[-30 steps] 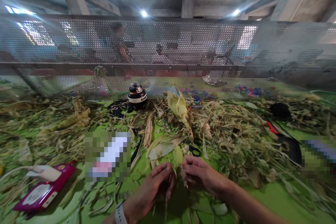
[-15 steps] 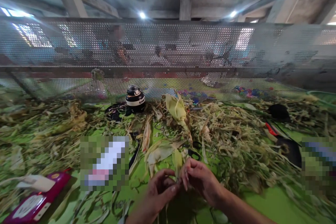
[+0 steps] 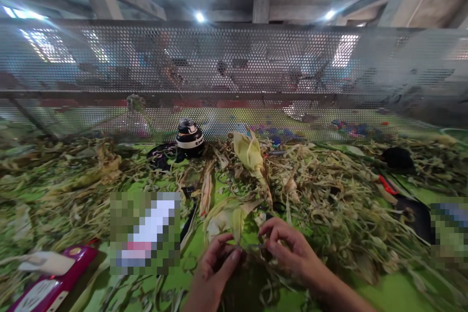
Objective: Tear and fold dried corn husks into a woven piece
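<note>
In the head view, my left hand (image 3: 218, 269) is closed, thumb against fingers, on the lower end of a pale yellow-green leaf (image 3: 237, 223) that stands up from the fingertips. To its right, my right hand (image 3: 287, 248) has its fingers curled in a pinch. A thin strand seems to run between the two hands; what the right fingertips hold is too small and blurred to name. Just beyond them lies a whitish-green leafy piece (image 3: 219, 222). Farther back rests a larger yellowish folded leaf bundle (image 3: 250, 153) with a dry, tapering end.
Withered leaves and stems (image 3: 329, 195) cover much of the green surface (image 3: 104, 285). A magenta power strip (image 3: 69, 265) with a white plug (image 3: 47, 263) lies left. Behind stand a black-and-white rounded object (image 3: 189, 140) and a perforated metal screen (image 3: 226, 58), people beyond it. Two patches are pixelated.
My hands have moved apart: the right a little to the right, the left slightly left with the pale leaf. The whole view has shifted slightly.
</note>
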{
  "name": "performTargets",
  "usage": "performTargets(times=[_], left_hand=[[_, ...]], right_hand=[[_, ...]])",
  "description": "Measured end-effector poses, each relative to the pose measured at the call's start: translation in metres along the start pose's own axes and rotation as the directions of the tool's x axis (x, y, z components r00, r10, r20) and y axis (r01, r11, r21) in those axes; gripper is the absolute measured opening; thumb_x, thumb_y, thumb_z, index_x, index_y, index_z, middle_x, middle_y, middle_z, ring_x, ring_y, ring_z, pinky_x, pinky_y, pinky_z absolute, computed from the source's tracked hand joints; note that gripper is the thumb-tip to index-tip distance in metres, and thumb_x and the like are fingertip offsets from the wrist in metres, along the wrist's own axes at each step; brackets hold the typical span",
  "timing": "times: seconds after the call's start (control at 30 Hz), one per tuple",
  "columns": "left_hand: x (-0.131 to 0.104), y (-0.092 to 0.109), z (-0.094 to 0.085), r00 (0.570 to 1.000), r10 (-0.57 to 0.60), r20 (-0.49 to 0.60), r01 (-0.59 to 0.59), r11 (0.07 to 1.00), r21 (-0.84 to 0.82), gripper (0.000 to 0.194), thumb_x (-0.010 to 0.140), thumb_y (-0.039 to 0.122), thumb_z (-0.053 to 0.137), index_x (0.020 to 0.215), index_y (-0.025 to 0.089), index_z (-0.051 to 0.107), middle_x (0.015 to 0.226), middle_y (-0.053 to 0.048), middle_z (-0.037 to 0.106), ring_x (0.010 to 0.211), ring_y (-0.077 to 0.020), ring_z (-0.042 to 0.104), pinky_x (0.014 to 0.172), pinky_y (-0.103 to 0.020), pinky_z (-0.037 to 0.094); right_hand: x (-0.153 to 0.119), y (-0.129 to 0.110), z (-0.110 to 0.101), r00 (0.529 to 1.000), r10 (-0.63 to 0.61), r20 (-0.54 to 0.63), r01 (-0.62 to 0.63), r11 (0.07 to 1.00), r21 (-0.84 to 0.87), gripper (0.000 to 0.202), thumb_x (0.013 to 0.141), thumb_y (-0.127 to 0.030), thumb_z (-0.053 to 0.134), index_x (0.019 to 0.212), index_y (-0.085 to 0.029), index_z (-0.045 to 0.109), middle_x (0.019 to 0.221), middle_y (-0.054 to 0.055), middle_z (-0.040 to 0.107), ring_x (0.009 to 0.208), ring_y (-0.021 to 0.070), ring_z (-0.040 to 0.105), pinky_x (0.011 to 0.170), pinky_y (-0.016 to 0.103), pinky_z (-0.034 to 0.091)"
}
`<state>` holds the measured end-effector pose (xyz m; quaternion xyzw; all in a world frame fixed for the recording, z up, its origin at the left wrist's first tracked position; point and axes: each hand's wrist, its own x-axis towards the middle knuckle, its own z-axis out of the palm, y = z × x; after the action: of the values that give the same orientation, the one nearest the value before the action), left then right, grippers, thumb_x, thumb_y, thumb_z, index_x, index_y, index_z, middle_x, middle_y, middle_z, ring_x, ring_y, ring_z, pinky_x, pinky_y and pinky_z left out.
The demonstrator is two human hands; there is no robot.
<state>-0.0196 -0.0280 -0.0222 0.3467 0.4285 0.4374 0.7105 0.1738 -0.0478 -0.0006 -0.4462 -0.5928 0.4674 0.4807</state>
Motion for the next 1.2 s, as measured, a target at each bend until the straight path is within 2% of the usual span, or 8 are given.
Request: performTargets(times=[0.2, 0.3, 0.37, 0.5, 0.6, 0.77, 0.93, 1.2], left_hand=[[0.007, 0.006, -0.001, 0.989, 0.062, -0.135, -0.057, 0.998, 0.041, 0.047, 0.058, 0.037, 0.079, 0.097, 0.021, 0.058, 0.078, -0.001, 0.071, 0.076, -0.0177, 0.066, 0.075, -0.026, 0.05], [0.009, 0.007, -0.003, 0.982, 0.103, -0.158, -0.092, 0.993, 0.078, 0.045, 0.061, 0.037, 0.076, 0.1, 0.022, 0.058, 0.085, 0.0, 0.072, 0.084, -0.0184, 0.066, 0.079, -0.025, 0.05], [0.009, 0.006, -0.004, 0.978, 0.127, -0.163, -0.11, 0.988, 0.109, 0.045, 0.064, 0.037, 0.074, 0.103, 0.022, 0.058, 0.09, -0.001, 0.071, 0.09, -0.02, 0.065, 0.081, -0.027, 0.05], [0.008, 0.005, -0.005, 0.972, 0.182, -0.152, -0.159, 0.976, 0.15, 0.045, 0.066, 0.038, 0.073, 0.104, 0.02, 0.058, 0.094, -0.003, 0.071, 0.092, -0.0217, 0.065, 0.081, -0.028, 0.051], [0.009, 0.004, -0.005, 0.973, 0.191, -0.13, -0.169, 0.971, 0.167, 0.042, 0.066, 0.036, 0.072, 0.103, 0.019, 0.059, 0.094, -0.004, 0.07, 0.091, -0.0221, 0.065, 0.081, -0.029, 0.052], [0.009, 0.006, -0.003, 0.976, 0.187, -0.108, -0.164, 0.968, 0.192, 0.037, 0.067, 0.034, 0.072, 0.099, 0.019, 0.061, 0.089, -0.004, 0.071, 0.085, -0.0214, 0.066, 0.077, -0.029, 0.052], [0.007, 0.007, 0.0, 0.977, 0.196, -0.081, -0.181, 0.97, 0.163, 0.033, 0.067, 0.033, 0.071, 0.094, 0.019, 0.062, 0.085, -0.003, 0.07, 0.082, -0.0207, 0.065, 0.072, -0.029, 0.053], [0.008, 0.008, 0.004, 0.985, 0.164, -0.055, -0.158, 0.983, 0.098, 0.034, 0.065, 0.033, 0.073, 0.094, 0.018, 0.063, 0.085, -0.003, 0.07, 0.081, -0.0187, 0.064, 0.072, -0.027, 0.05]], right_hand=[[0.005, -0.003, -0.02, 0.981, 0.043, -0.189, -0.032, 0.997, 0.065, 0.043, 0.077, -0.046, 0.062, 0.051, -0.017, 0.045, 0.066, 0.001, 0.052, 0.059, 0.012, 0.044, 0.055, 0.024, 0.035], [0.01, -0.003, -0.034, 0.955, 0.219, -0.198, -0.231, 0.972, -0.042, 0.042, 0.081, -0.05, 0.054, 0.055, -0.017, 0.052, 0.052, -0.003, 0.046, 0.044, 0.0081, 0.034, 0.044, 0.022, 0.027], [0.013, 0.0, -0.038, 0.929, 0.364, -0.073, -0.37, 0.891, -0.264, 0.041, 0.084, -0.048, 0.048, 0.057, -0.017, 0.053, 0.05, -0.003, 0.048, 0.037, 0.0073, 0.031, 0.04, 0.022, 0.024], [0.012, 0.013, -0.033, 0.996, 0.018, -0.09, -0.082, 0.623, -0.778, 0.022, 0.086, -0.03, 0.046, 0.077, -0.018, 0.062, 0.077, 0.005, 0.062, 0.066, 0.0154, 0.056, 0.058, 0.024, 0.04], [0.011, 0.017, -0.029, 0.999, 0.003, -0.05, -0.047, 0.398, -0.916, 0.026, 0.089, -0.023, 0.038, 0.097, -0.019, 0.063, 0.108, 0.01, 0.062, 0.081, 0.0195, 0.061, 0.066, 0.028, 0.043], [0.013, 0.009, -0.035, 0.962, 0.02, -0.271, -0.272, 0.092, -0.958, 0.027, 0.089, -0.021, 0.038, 0.091, -0.017, 0.065, 0.112, 0.014, 0.059, 0.077, 0.021, 0.062, 0.066, 0.03, 0.041], [0.016, 0.008, -0.031, 0.996, 0.027, -0.084, -0.086, 0.134, -0.987, 0.024, 0.083, -0.019, 0.043, 0.097, -0.016, 0.062, 0.105, 0.012, 0.06, 0.095, 0.0248, 0.057, 0.081, 0.033, 0.037], [0.048, -0.008, -0.036, 0.931, 0.351, -0.096, -0.163, 0.167, -0.972, 0.031, 0.065, -0.012, 0.05, 0.096, -0.01, 0.056, 0.097, 0.019, 0.062, 0.087, 0.0311, 0.06, 0.067, 0.034, 0.037]])
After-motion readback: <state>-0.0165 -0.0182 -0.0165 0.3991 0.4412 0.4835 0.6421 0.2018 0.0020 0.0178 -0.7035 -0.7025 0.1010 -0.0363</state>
